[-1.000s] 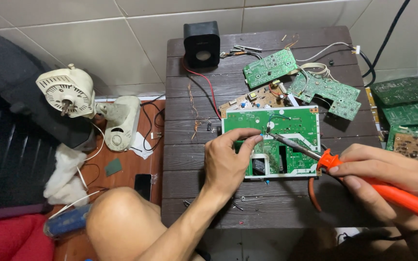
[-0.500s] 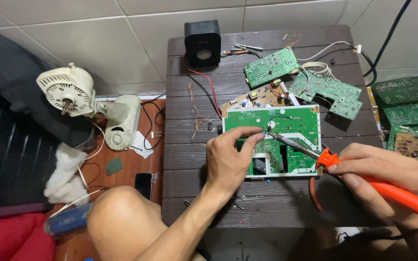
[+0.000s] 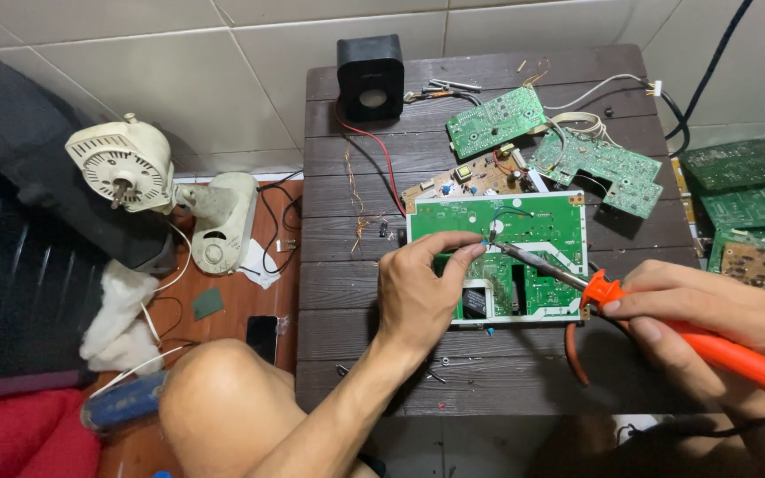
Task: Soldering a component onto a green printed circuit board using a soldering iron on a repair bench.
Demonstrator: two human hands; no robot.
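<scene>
Right hand (image 3: 706,314) closed around the orange-handled soldering iron (image 3: 666,323), metal tip laid on the large green rectangular circuit board (image 3: 506,257) near its middle. Left hand (image 3: 422,288) pressed on that same board from the near-left corner, fingertips (image 3: 474,252) pinched just beside the iron's tip, seemingly around a small part or a thread of solder; too small to tell which. Board flat on the dark slatted wooden table (image 3: 347,301), near its front edge.

Likely trouble: burnt fingertips, given how close they sit to the hot tip. Also a slipped board if the left hand eases off, smearing solder across neighbouring tracks. Possibly a snagged black cable (image 3: 701,80), trailing off the table's far-right corner, tugging the smaller green boards (image 3: 498,119) lying beyond the large one. Bare knee (image 3: 223,398) just off the table's near-left corner, in the path of any dropped solder.

No real containers here. Nearest thing: the black cube speaker (image 3: 370,75) at the table's far edge, red wire running from it. Cream fan motor (image 3: 121,168) on its stand left of the table, on the floor. More green boards (image 3: 745,190) stacked right of the table.
</scene>
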